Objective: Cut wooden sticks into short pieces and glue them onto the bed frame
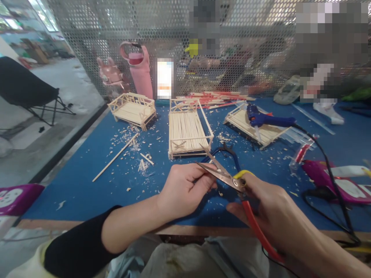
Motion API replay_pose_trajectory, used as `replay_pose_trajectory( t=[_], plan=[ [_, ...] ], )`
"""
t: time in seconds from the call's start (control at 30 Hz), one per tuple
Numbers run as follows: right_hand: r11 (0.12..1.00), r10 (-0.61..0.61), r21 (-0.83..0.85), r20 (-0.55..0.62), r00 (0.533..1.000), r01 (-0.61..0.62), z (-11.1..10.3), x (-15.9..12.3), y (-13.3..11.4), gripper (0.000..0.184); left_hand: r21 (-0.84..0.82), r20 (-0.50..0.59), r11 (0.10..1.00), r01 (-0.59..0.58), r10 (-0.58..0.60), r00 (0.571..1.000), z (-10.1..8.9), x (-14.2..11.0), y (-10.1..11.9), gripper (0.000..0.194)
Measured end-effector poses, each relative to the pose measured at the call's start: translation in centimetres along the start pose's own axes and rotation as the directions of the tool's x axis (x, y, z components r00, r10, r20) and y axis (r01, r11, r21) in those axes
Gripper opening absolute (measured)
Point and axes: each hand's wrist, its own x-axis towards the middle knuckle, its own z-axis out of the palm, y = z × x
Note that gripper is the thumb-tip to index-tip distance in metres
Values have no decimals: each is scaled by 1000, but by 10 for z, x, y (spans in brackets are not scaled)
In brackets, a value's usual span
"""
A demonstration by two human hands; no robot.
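Observation:
My right hand (266, 204) is wrapped round a pair of scissors (227, 178) with a red handle. Their blades are spread apart and point away to the left. My left hand (185, 189) is closed in a pinch right beside the lower blade; whatever its fingers hold is hidden. Just beyond both hands stands a small bed-like frame of thin wooden sticks (187, 131). Dark blue-handled pliers (234, 154) lie on the blue table between that frame and my right hand.
A second stick frame (131, 110) stands at the left. A blue glue gun (272, 119) rests on a third frame (242, 121) at the right, its cord trailing forward. Loose sticks (214, 99) and a pink bottle (141, 75) line the mesh screen (84, 38). Wood scraps litter the table.

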Motion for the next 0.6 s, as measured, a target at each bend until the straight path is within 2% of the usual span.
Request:
replay_pose_trajectory(
  t=[0.13,0.27,0.37,0.47,0.6],
  plan=[
    [999,-48,9,-34,998,49,6,-1,4,23,41,-58,999,-10,12,998,0,0,0,27],
    [1000,-2,-28,-26,1000,2,10,-1,8,22,69,-72,998,-5,10,997,1,1,-1,27],
    [998,3,-69,-35,999,-5,7,-1,7,22,41,-23,999,-4,5,1000,2,1,-1,26],
    [997,-53,-61,-32,998,51,3,-1,2,22,-2,38,999,-39,39,998,3,1,-1,28],
    [996,-68,-56,-34,997,66,2,1,-3,20,98,34,989,-110,107,994,2,0,-2,27]
  ],
)
